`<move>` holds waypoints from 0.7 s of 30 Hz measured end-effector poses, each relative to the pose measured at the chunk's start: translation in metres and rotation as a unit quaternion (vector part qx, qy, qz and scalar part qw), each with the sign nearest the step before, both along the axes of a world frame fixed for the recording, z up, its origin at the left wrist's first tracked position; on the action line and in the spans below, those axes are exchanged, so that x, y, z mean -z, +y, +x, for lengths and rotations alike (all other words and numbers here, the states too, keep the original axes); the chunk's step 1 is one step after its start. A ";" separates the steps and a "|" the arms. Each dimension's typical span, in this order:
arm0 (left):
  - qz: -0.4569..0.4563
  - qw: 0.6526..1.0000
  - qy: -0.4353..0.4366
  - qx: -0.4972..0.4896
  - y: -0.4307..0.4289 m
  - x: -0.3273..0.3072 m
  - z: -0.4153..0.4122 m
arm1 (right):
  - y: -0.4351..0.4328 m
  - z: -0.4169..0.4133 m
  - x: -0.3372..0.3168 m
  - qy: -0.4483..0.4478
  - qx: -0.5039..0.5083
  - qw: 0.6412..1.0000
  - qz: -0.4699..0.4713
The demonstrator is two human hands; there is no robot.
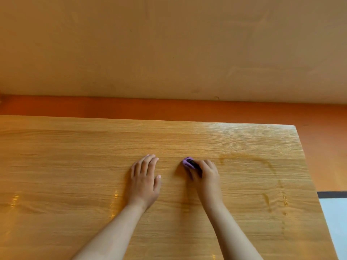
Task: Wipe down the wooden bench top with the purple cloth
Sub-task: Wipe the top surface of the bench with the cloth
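The wooden bench top (pixel 75 166) fills the lower half of the head view, its grain running left to right. My right hand (pixel 206 175) presses a small bunched purple cloth (pixel 187 163) onto the wood near the middle; only the cloth's front end shows past my fingers. My left hand (pixel 145 177) lies flat on the bench just left of it, fingers together, holding nothing. A curved damp streak (pixel 262 162) marks the wood to the right of the cloth.
The bench's far edge meets an orange band (pixel 169 107) at the foot of a tan wall (pixel 169 44). The bench's right edge (pixel 308 175) drops off to orange floor and a pale tile patch (pixel 336 222).
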State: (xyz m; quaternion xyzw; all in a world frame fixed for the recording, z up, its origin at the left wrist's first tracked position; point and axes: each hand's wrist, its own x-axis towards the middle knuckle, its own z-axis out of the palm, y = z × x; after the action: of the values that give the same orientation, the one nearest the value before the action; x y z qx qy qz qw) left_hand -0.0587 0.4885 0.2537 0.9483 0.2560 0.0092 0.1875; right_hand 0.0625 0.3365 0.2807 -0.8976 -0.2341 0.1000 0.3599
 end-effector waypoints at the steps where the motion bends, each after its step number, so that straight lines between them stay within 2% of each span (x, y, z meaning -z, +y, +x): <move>1: -0.002 1.000 -0.001 -0.001 0.000 0.000 0.000 | -0.003 0.009 0.001 0.003 0.011 1.000 0.009; 4: -0.009 1.000 -0.006 -0.001 -0.001 0.000 0.000 | -0.032 0.047 0.003 -0.012 0.061 0.998 -0.023; 8: -0.011 1.000 -0.012 0.001 -0.001 0.001 0.000 | -0.088 0.096 0.001 -0.028 0.176 0.980 -0.089; 13: -0.014 1.000 -0.013 -0.002 -0.001 0.002 -0.001 | -0.099 0.100 -0.001 -0.027 0.240 0.963 -0.123; 15: -0.014 1.000 -0.009 -0.001 0.000 0.002 -0.001 | -0.078 0.085 0.000 -0.019 0.222 0.969 -0.103; 21: -0.010 1.000 -0.006 -0.002 -0.001 0.000 0.000 | 0.006 0.033 0.003 -0.012 0.018 1.000 -0.013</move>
State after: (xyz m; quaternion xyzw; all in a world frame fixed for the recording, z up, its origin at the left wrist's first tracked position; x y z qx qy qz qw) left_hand -0.0586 0.4875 0.2541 0.9457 0.2568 0.0123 0.1988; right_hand 0.0952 0.3423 0.2777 -0.9074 -0.2208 0.0852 0.3472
